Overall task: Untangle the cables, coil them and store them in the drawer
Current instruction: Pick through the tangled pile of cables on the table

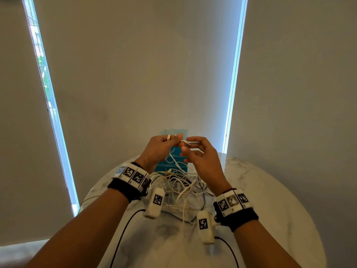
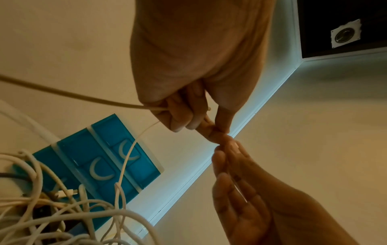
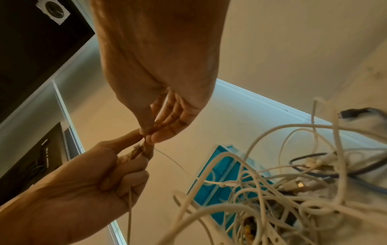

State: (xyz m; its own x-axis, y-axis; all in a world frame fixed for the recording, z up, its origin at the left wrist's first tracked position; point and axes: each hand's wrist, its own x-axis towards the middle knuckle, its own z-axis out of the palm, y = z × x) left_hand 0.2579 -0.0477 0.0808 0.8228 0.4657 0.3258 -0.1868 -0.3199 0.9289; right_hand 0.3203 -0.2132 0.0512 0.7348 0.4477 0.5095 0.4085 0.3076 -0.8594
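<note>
A tangle of white cables (image 1: 181,188) lies on the round marble table (image 1: 260,190). Both hands are raised above it, in front of the blue drawer unit (image 1: 182,132). My left hand (image 1: 178,139) has its fingers curled round one thin white cable (image 2: 130,154) that hangs down into the tangle, and a white plug (image 1: 168,137) sticks up by its knuckles. My right hand (image 1: 186,145) meets it fingertip to fingertip and pinches the cable's end between thumb and forefinger (image 3: 146,134); its other fingers are spread loosely. All the drawers (image 2: 100,149) are closed.
A dark cable (image 3: 314,165) runs through the tangle's far side, with metal-tipped plugs beside it. Black wrist-camera leads (image 1: 123,229) cross the table's near part. Drawn blinds with bright window strips (image 1: 231,93) stand behind the table.
</note>
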